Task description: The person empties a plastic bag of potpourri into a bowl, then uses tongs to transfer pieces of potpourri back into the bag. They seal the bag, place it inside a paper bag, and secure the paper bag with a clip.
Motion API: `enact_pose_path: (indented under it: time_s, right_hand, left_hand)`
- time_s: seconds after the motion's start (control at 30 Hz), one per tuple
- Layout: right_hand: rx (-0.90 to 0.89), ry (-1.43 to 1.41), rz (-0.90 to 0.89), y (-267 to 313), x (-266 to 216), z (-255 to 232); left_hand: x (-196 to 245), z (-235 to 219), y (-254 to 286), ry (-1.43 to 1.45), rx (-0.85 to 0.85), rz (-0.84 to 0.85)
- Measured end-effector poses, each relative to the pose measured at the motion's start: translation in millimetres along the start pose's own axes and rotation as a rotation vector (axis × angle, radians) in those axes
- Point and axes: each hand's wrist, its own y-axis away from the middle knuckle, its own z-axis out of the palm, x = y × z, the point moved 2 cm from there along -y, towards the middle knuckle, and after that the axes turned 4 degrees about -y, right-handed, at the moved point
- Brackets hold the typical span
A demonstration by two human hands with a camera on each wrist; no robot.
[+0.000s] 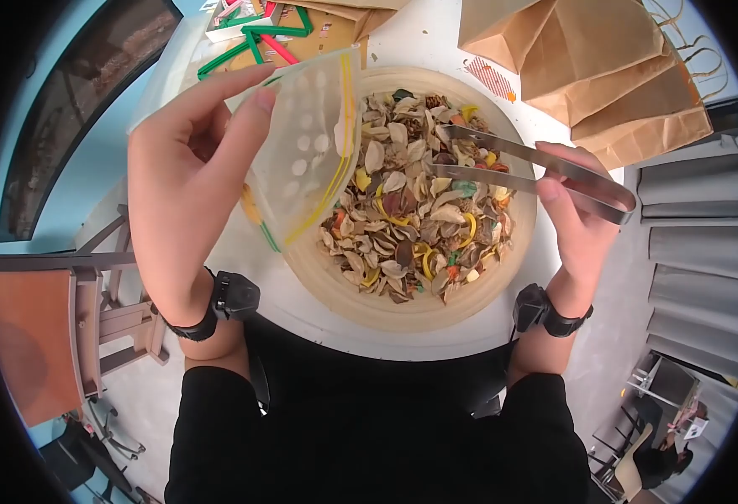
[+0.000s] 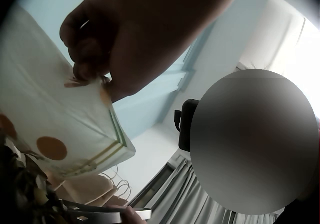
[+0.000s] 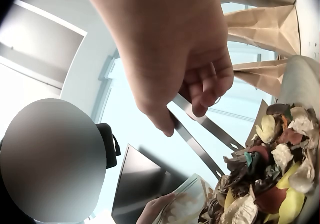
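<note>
My left hand pinches the top edge of a translucent zip bag between thumb and fingers. The bag has pale dots and a yellow-green seal line, and hangs over the left side of a wide cream bowl. Dried petals, leaves and yellow curls of potpourri fill the bowl. In my right hand is a pair of metal tongs, gripped near the bend. Both tong tips reach into the potpourri, their arms apart. Orange dots show on the bag in the left wrist view.
Brown paper bags with string handles stand at the back right of the white table. Green sticks, a red one and a small white box lie at the back left. A striped paper scrap lies behind the bowl.
</note>
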Motion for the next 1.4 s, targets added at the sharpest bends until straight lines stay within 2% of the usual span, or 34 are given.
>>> enact_pose_path:
  time_s: [0.13,0.23,0.37,0.4,0.5,0.63,0.93,1.13,1.27,1.4]
  right_hand:
    - [0.231,-0.117,0.012,6,9,-7]
    - [0.495,-0.194,-0.013,7,9,-13]
    - [0.574,-0.077,0.033,10,15,-21]
    - [0.569,-0.035,0.061,9,12,-19]
    - [0.369,-0.107,0.179,7,13,-13]
    - [0.204,-0.211,0.174,5,17,-7]
    - [0.147,-0.289,0.114,9,8,-2]
    - [0.244,-0.242,0.05,9,1,-6]
    - [0.286,-0.306,-0.019,1,-23,-4]
    - [0.282,-0.379,-0.124,-12,-56,24]
  left_hand:
    - [-3,8,-2,0.058,-0.03,0.032]
    - [0,14,-1,0.114,-0.065,0.022]
    - [5,19,1,0.123,-0.089,0.04]
    - [5,19,1,0.119,-0.105,0.035]
    - [6,22,2,0.1,-0.148,0.03]
    - [4,26,2,0.066,-0.161,0.032]
    - [4,23,4,0.076,-0.152,0.064]
    - [3,21,8,0.109,-0.182,0.094]
    - [8,16,9,0.14,-0.185,0.094]
    - [9,14,9,0.13,-0.174,0.119]
